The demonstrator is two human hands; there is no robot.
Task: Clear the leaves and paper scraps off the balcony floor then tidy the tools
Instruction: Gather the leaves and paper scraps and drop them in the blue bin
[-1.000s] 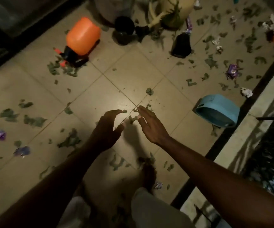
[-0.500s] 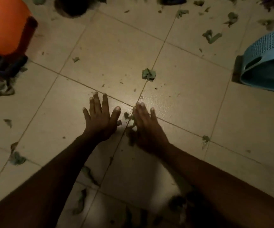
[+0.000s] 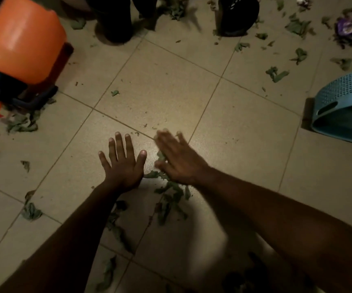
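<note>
Both hands lie low over the tiled balcony floor (image 3: 170,85) at the centre of the view. My left hand (image 3: 123,163) is flat with its fingers spread straight on a tile. My right hand (image 3: 177,157), blurred by motion, has straight fingers against a small heap of green leaf bits (image 3: 171,195) that trails back between my forearms. More torn leaves (image 3: 276,74) lie scattered at the upper right, and others (image 3: 22,123) at the left. A crumpled purple wrapper (image 3: 345,28) lies at the top right.
An orange sprayer tank (image 3: 22,45) with a dark base lies at the upper left. A light-blue perforated basket (image 3: 344,106) lies on its side at the right edge. Dark pots (image 3: 237,14) stand along the top.
The view has closed in on the floor. My right hand has swept toward me, dragging leaf bits into a heap between my arms. My left hand has stayed flat, fingers spread wider.
</note>
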